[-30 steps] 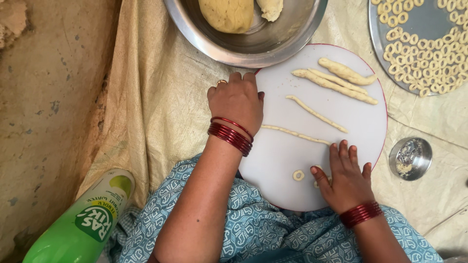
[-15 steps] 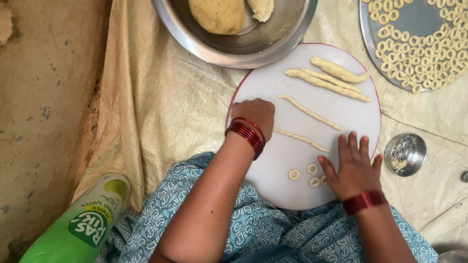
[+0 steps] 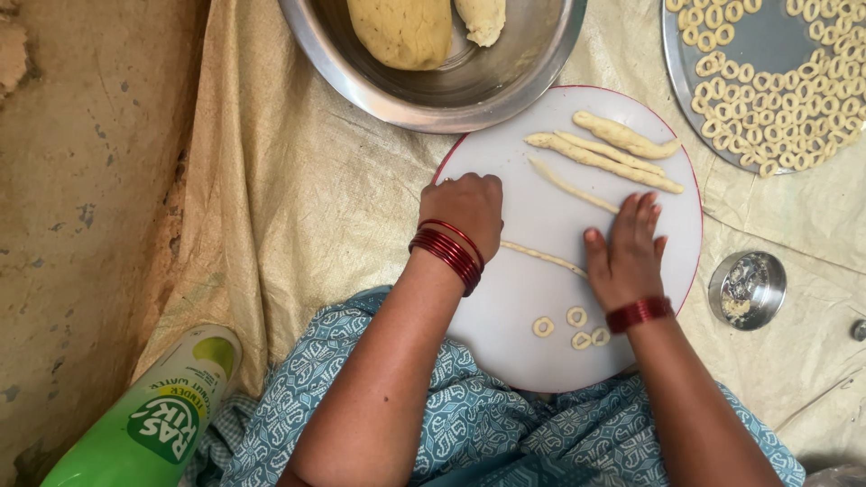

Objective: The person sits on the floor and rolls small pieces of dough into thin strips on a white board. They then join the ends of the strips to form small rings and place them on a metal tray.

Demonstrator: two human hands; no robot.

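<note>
— Rolling dough, are both hands on the white round board?
— Yes. The left hand is curled loosely over one end of a thin dough rope; the right hand lies flat, fingers spread, on its other end — gripping nothing.
— And nearby?
— Three small dough rings just below the right wrist, thicker dough rolls above.

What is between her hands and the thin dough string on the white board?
Nothing visible. The thin dough string lies bare on the round white board, running between the left hand and the right hand, whose flat fingers cover its far end.
</note>
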